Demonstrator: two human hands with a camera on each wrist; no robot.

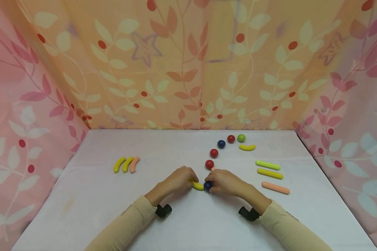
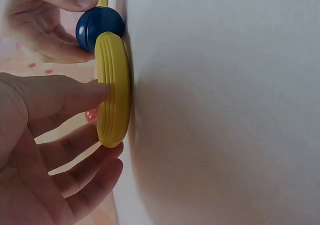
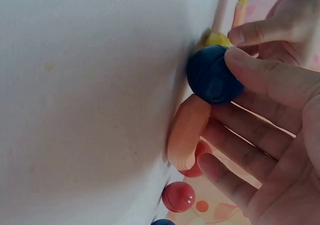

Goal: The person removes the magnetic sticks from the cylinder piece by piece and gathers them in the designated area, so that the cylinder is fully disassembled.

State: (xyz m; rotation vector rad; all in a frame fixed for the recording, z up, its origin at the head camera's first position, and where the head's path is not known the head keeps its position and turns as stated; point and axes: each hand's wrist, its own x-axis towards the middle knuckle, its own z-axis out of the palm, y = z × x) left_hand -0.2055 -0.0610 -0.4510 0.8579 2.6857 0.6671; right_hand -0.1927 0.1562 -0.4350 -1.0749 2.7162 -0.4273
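Note:
My left hand pinches a small yellow curved piece, ridged like a toy banana, with the thumb on its near side. One end of this piece meets a dark blue ball. The thumb and fingers of my right hand hold that ball on the white tabletop. Against the ball's other side, in the right wrist view, lies an orange curved piece; my right hand mostly covers it in the head view. A red ball sits just beyond my right fingers.
More balls run toward the back: a red one, a blue one, another red and a green one. A yellow curved piece and straight sticks lie right; curved pieces lie left. Patterned cloth surrounds the table.

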